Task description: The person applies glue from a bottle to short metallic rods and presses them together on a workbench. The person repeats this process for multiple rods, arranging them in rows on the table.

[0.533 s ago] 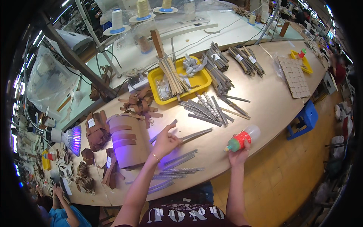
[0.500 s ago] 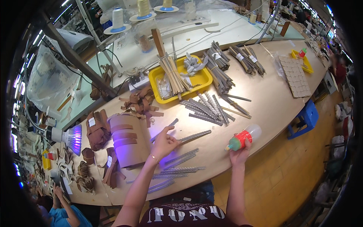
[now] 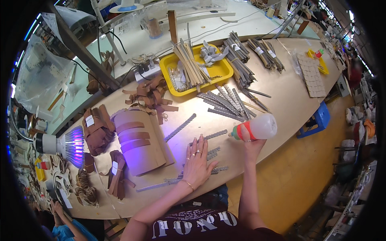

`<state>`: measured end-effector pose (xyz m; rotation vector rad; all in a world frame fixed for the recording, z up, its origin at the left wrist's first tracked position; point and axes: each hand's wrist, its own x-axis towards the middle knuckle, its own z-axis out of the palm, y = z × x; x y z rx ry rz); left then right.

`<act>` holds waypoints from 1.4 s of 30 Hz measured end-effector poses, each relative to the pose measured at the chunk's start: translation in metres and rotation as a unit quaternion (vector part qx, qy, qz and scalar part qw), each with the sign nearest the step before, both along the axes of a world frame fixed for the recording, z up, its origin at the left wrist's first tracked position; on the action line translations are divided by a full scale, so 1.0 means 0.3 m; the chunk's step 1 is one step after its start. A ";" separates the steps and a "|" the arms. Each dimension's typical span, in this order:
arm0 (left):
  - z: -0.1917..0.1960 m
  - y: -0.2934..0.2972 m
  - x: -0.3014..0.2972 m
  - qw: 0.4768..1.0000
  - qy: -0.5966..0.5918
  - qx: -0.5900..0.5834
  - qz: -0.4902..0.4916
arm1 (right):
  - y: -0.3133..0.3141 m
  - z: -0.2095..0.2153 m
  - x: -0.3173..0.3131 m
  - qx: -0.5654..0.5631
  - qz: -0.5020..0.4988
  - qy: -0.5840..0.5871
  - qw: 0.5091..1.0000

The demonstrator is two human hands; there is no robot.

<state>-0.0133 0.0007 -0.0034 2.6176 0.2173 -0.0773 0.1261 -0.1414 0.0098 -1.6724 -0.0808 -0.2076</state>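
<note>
Your left hand (image 3: pixel 198 165), fingers straight, lies over grey strips (image 3: pixel 214 153) by the tabletop's (image 3: pixel 281 104) near edge; sliding it could scatter them. Your right hand (image 3: pixel 254 148) grips the bottle (image 3: pixel 259 126) near that edge, nozzle (image 3: pixel 230 135) stripward; over-squeezing might cause drips.

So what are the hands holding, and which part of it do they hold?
The right hand holds the squeeze bottle around its red band. The left hand lies flat over grey strips; I can't see it gripping anything.
</note>
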 end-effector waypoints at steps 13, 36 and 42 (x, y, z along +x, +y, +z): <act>-0.034 0.018 -0.023 0.998 0.024 0.042 -0.029 | 0.103 0.005 0.023 -0.118 -0.040 -0.064 0.990; -0.022 0.137 -0.054 0.998 -0.033 -0.051 0.026 | 0.124 0.003 0.026 -0.144 -0.056 -0.080 0.985; -0.016 0.125 -0.043 0.998 -0.040 -0.015 0.038 | 0.108 -0.014 0.013 -0.154 -0.031 -0.034 0.987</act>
